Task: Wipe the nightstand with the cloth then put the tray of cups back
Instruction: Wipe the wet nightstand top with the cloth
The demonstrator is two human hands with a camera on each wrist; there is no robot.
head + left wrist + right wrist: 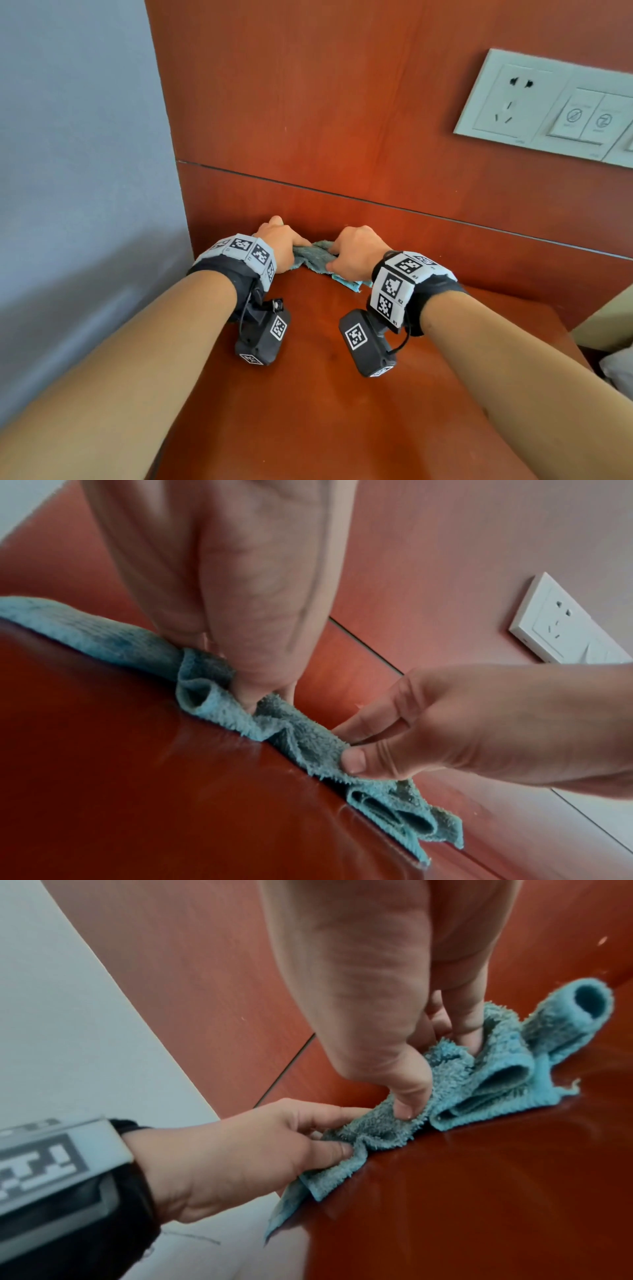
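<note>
A crumpled teal cloth (pixel 315 257) lies bunched at the back of the red-brown nightstand top (pixel 308 394), close to the wall panel. My left hand (pixel 291 246) pinches its left end between thumb and finger (pixel 342 1131). My right hand (pixel 337 257) grips its right part with thumb and curled fingers (pixel 435 1066). In the left wrist view the cloth (pixel 301 739) runs folded between my left hand (pixel 257 696) and my right hand (pixel 349 748). One corner hangs over the nightstand's left edge in the right wrist view. No tray or cups are in view.
A wooden wall panel (pixel 342 102) rises right behind the cloth. It carries a white socket and switch plate (pixel 548 109) up at the right. A grey wall (pixel 68 171) borders the nightstand on the left. A pale bed edge (pixel 609 325) shows at the right.
</note>
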